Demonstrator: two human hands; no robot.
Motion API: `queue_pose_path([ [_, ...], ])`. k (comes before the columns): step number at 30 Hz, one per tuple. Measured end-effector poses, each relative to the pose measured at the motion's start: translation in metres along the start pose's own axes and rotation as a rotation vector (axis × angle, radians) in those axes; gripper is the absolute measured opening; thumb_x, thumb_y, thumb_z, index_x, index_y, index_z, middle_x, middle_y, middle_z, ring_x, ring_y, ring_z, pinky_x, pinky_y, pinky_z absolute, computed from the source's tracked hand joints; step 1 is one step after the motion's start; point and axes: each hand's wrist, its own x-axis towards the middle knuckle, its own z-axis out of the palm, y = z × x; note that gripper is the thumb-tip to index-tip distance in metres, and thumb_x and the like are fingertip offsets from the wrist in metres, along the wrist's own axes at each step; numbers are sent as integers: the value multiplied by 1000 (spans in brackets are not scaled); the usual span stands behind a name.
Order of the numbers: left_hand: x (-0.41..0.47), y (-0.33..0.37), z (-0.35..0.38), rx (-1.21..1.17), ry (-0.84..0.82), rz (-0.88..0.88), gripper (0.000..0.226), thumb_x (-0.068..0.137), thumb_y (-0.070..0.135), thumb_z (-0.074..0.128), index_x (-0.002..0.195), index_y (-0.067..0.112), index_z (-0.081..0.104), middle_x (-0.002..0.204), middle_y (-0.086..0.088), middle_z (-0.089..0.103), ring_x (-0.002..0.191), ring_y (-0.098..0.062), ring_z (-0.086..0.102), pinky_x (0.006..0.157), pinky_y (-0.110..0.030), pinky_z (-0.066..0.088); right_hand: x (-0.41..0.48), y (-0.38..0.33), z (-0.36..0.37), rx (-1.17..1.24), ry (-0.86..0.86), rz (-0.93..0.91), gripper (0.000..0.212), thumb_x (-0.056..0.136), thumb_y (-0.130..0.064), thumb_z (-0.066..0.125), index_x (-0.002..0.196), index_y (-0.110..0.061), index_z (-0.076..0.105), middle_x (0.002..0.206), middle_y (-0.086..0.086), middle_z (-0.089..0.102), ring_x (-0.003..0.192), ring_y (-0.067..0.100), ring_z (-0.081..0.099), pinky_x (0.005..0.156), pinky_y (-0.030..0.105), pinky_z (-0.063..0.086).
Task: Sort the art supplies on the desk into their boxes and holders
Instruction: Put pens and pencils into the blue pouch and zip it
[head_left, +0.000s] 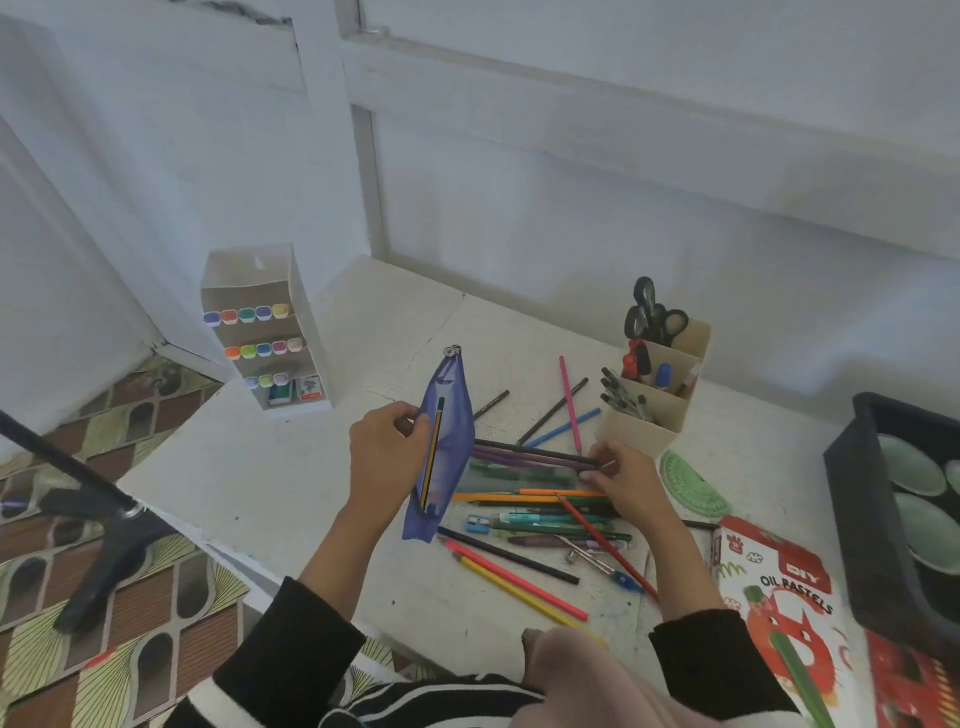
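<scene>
Head-camera view over a white desk (291, 467): a person in black sleeves sorts art supplies. Left hand (387, 452) is closed on the edge of a blue zip pencil case (452, 410), held upright and open, with a yellow-and-black pencil (432, 462) standing in its mouth. Right hand (621, 480) has its fingers pinched narrowly around the ends of a small bundle of dark pencils (530, 454) lying across the pile — whether they have left the desk cannot be told.

By the look of things the job is perhaps half done. A white marker rack (270, 332) at the far left already has its coloured caps lined up in tiers, and a beige compartment holder (660, 384) on the right carries scissors (652, 312), pens and small bottles. Still loose on the desk: a heap of coloured pencils (519, 577), a pink pencil (570, 402), a drawing compass (597, 564), a blue sharpener (477, 524) and a green protractor (693, 486). An oil pastels box (784, 597) lies at the near right, beside a dark tray (852, 499) — its contents are unclear.
</scene>
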Motion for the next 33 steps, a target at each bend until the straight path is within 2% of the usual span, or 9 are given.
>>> queue_pose_path([
  [2,-1,0,0,2,-4,1,15,88,12,60,77,6,69,64,-6,63,59,-18,54,61,-24,39,-1,1,-4,-51,1,-11,21,75,-3,74,84,-15,59,77,0,61,70,14,54,57,9,40],
  [5,-2,-1,-1,-5,-4,4,17,87,11,60,75,4,69,63,-8,63,60,-25,56,62,-32,44,0,2,-15,-230,-20,-16,21,76,-4,71,85,-21,61,83,4,62,73,19,55,62,25,42],
  [8,-2,-1,-1,-6,2,11,18,87,11,60,74,2,68,62,-12,62,62,-29,58,64,-37,47,1,-1,-24,-452,-77,23,29,80,-10,68,107,-18,61,99,7,62,80,17,54,70,27,43],
  [12,-3,1,-1,-13,-6,-1,16,88,12,60,75,7,68,62,-3,61,58,-17,54,61,-25,43,0,-15,-33,-517,-160,93,38,81,-14,67,117,-18,54,102,8,61,80,19,58,70,29,45],
  [17,-4,3,1,-9,-5,-4,15,88,13,60,77,8,70,62,-3,61,59,-15,54,63,-24,43,-11,-72,-34,-146,-198,-74,14,82,-14,70,89,-21,60,86,2,62,66,9,56,66,27,47],
  [22,-5,6,2,3,-12,8,16,88,13,60,77,6,69,65,-10,64,61,-22,57,60,-23,42,-28,-135,-7,200,-241,-275,16,82,-10,70,91,-23,66,90,3,66,64,9,56,57,14,46],
  [28,-8,6,3,24,-24,9,17,89,14,59,77,7,68,67,-7,63,61,-17,53,58,-23,38,-27,-149,13,278,-207,-298,29,84,-6,65,105,-26,65,96,-2,65,72,13,64,63,15,50],
  [31,-10,5,2,18,-34,3,19,90,14,58,78,5,69,67,-7,63,62,-17,52,62,-23,36,-24,-134,-3,252,-110,-219,22,86,-9,64,101,-25,66,90,-4,67,68,8,64,63,16,52],
  [33,-10,4,2,10,-39,-3,18,91,14,57,79,5,69,68,-6,62,63,-17,52,62,-22,36,-21,-113,-20,111,-95,-126,13,88,-14,63,99,-21,67,86,-4,68,69,7,64,62,13,49],
])
